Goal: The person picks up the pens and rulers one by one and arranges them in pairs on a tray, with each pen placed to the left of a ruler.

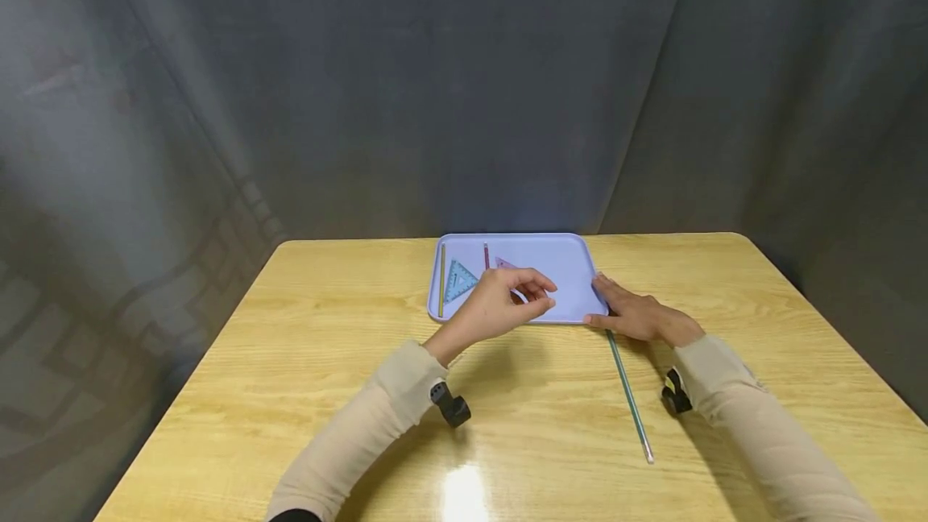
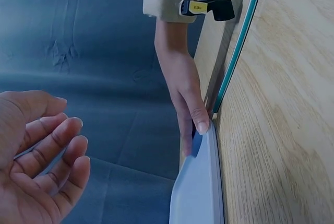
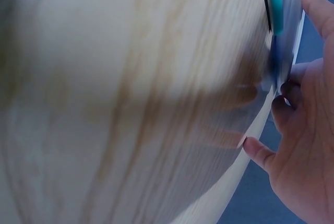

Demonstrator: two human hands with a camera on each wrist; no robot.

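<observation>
A lavender tray (image 1: 561,260) lies at the table's far middle. It holds a yellow pencil (image 1: 441,280), a blue set square (image 1: 459,280), a red pencil (image 1: 486,255) and a pink set square (image 1: 503,263). My left hand (image 1: 536,296) hovers over the tray's front, fingers loosely curled, palm (image 2: 31,182) empty. My right hand (image 1: 602,300) rests against the tray's front right corner, its thumb (image 2: 201,122) on the rim (image 2: 211,182). A long teal stick (image 1: 627,393) lies on the table, running from under my right hand toward me; it also shows in the right wrist view (image 3: 275,4).
The wooden table (image 1: 290,361) has bare surface left, right and in front of the tray. A grey curtain (image 1: 464,87) hangs close behind the far edge. Small black wrist cameras (image 1: 451,405) sit under both sleeves.
</observation>
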